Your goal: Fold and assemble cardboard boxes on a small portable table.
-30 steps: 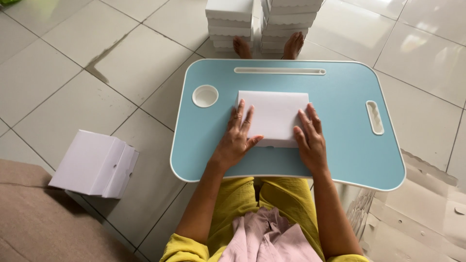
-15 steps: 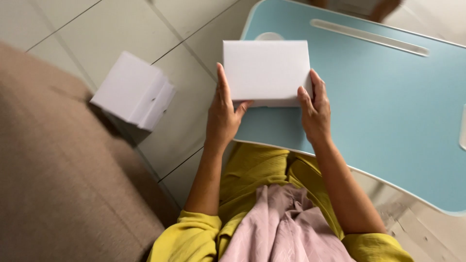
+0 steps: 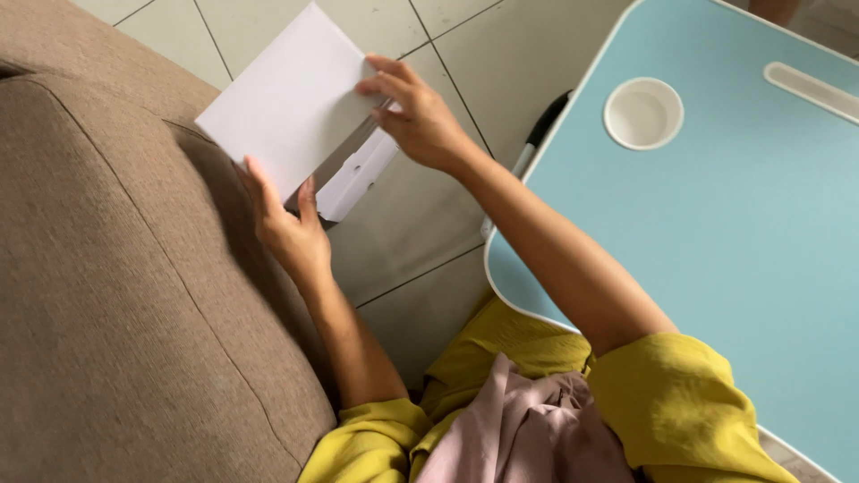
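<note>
Floor: pale grey square tiles, thin dark grout lines running diagonally across the view. Left side: brown woven-fabric sofa cushion, rounded edge, faint seam. Right side: light blue lap table with white rim, round white cup recess, long white slot near far edge. Light soft, even; daylight-like.

Home living room, brown fabric sofa, pale tiled floor, light blue lap table with cup recess
</note>
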